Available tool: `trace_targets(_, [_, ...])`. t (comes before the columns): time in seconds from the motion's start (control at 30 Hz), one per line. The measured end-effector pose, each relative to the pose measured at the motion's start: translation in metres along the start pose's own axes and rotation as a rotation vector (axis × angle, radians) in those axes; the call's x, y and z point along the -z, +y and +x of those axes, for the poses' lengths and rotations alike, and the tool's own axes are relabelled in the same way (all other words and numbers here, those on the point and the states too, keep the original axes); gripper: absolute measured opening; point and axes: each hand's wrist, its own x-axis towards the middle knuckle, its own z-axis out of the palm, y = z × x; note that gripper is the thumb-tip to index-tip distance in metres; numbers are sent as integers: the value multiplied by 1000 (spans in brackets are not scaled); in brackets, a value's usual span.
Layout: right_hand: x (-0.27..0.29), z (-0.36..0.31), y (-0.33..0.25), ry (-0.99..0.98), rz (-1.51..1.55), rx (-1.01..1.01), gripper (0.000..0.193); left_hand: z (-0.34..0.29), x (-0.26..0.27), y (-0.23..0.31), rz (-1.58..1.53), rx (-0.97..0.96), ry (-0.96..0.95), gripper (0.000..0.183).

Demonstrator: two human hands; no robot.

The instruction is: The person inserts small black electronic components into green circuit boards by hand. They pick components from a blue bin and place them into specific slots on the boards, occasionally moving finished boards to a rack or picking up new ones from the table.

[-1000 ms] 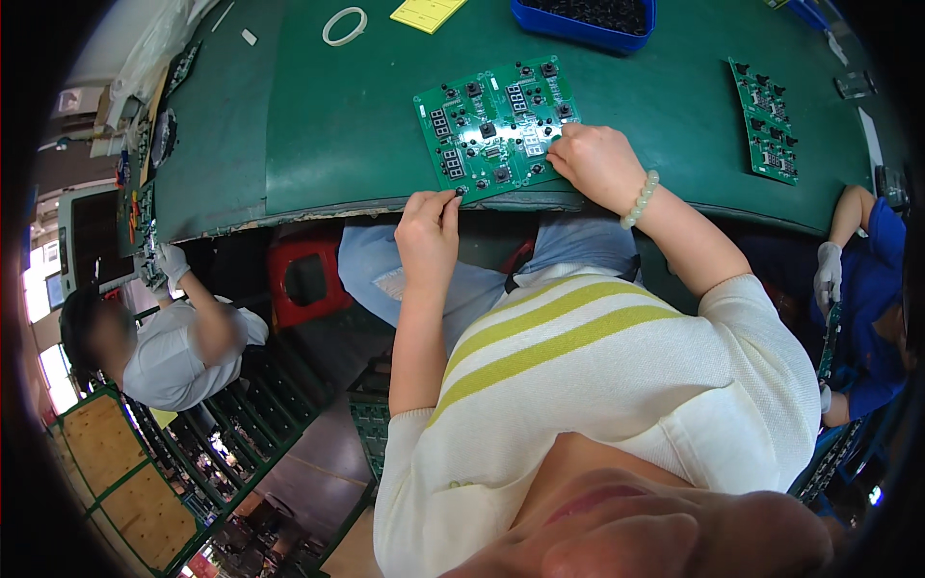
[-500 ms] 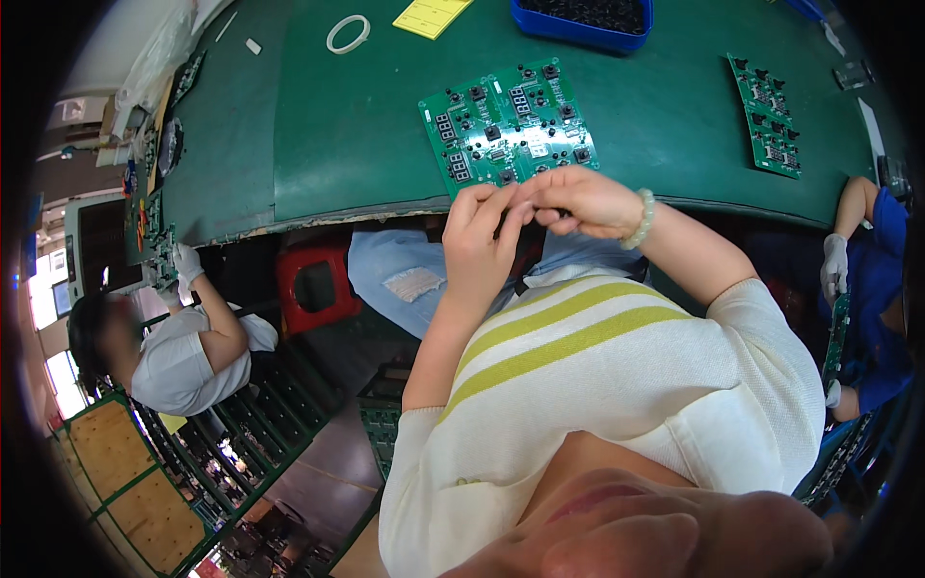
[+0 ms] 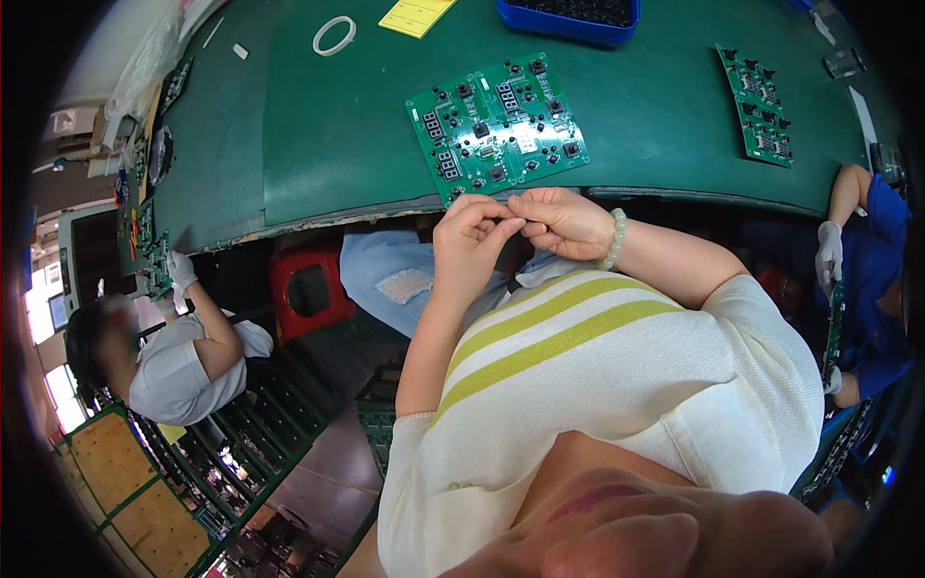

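My left hand [image 3: 471, 238] and my right hand [image 3: 564, 222] meet fingertip to fingertip just off the near edge of the green table. Both are pinched closed; whatever lies between the fingers is too small or hidden to make out. A pale green bead bracelet [image 3: 618, 239] circles my right wrist. Right beyond my hands, a green circuit board panel [image 3: 498, 128] lies flat on the table, carrying digit displays, black buttons and small black caps. Neither hand appears to hold the panel.
Farther back stand a blue tray [image 3: 570, 27] of small black parts, a yellow card [image 3: 416, 15] and a white tape ring [image 3: 334, 36]. Another circuit board [image 3: 755, 103] lies to the right. A gloved co-worker [image 3: 197, 361] sits left; another's gloved hand [image 3: 829, 253] is at right.
My hands have drawn slightly back toward me, away from the panel, and their fingertips have come closer together. The whole table view has shifted a little to the left and up.
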Motion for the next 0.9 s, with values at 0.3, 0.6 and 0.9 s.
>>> trace_targets(0.3, [10,-21,-32,37,-229,209,29,27,19,-11,431,-192,243,16])
trace_targets(0.6, [12,-29,-37,4,-308,176,31,43,14,-22,869,-366,236,7])
trace_targets(0.9, [15,-29,-37,-10,-188,162,29,40,23,-22,951,-419,114,21])
